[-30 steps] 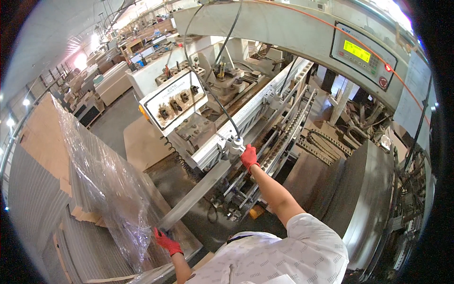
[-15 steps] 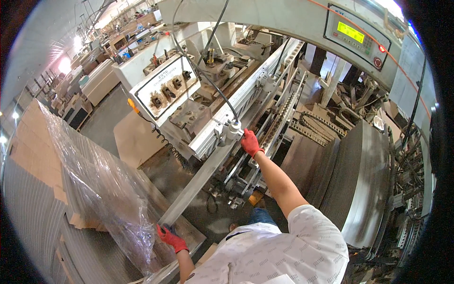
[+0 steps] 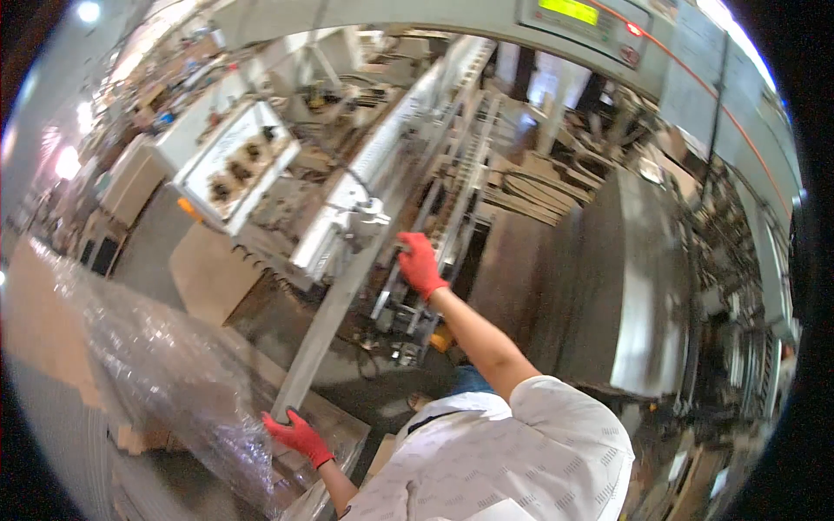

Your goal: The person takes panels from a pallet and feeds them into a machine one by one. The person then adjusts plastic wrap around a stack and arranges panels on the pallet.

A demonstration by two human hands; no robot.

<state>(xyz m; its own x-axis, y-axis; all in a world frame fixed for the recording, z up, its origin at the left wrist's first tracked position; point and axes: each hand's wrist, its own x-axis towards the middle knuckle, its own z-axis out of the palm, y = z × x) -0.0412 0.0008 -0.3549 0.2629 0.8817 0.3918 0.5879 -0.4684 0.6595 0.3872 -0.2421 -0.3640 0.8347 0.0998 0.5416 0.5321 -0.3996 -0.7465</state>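
Observation:
A long grey strip of board [image 3: 321,334] runs from the machine's white clamp block [image 3: 367,222] down toward me. My left hand [image 3: 301,439], in a red glove, is closed on the strip's near end, thumb over its top and fingers at its left edge. My right hand [image 3: 422,267], also red-gloved, is off to the right of the strip, over the near part of the chain rail [image 3: 460,169]. It is apart from the clamp block, and blur hides how its fingers are set.
Clear plastic film [image 3: 165,347] drapes over stacked boards at the left. A white switch box [image 3: 239,165] stands beyond the strip. A tall stack of dark panels [image 3: 599,286] is at the right. Overhead spans a beam with a control panel [image 3: 586,26].
My right hand has come away from the strip beside the clamp block and sits a little to its right. My left hand stays at the near end. The whole view has shifted.

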